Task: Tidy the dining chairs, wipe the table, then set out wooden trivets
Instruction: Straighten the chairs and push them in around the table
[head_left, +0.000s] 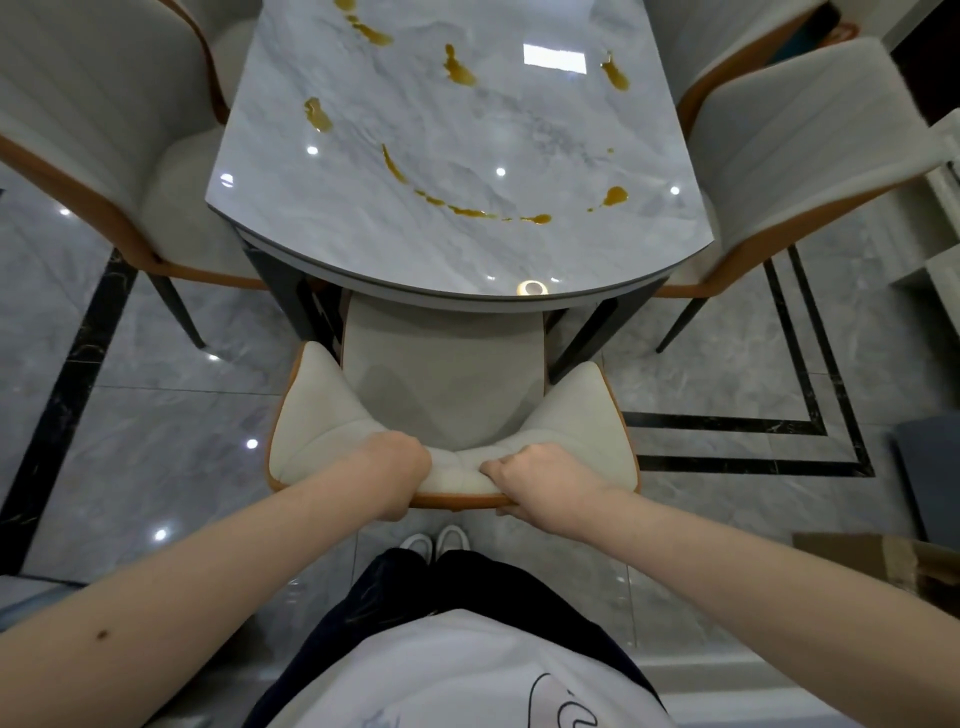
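A cream dining chair (447, 374) with an orange-brown shell stands in front of me, its seat partly under the near end of the grey marble table (457, 156). My left hand (397, 470) grips the top of the chair's backrest left of centre. My right hand (540, 480) grips the same backrest right of centre, fingers curled over its edge. Yellow-brown spilled streaks (483, 210) lie across the tabletop. No cloth or trivets are in view.
A matching chair (104, 145) stands at the table's left side and another (789, 150) at its right, both angled outward. The floor is glossy grey tile with black border lines (810, 415). A cardboard box (883, 561) sits at the right edge.
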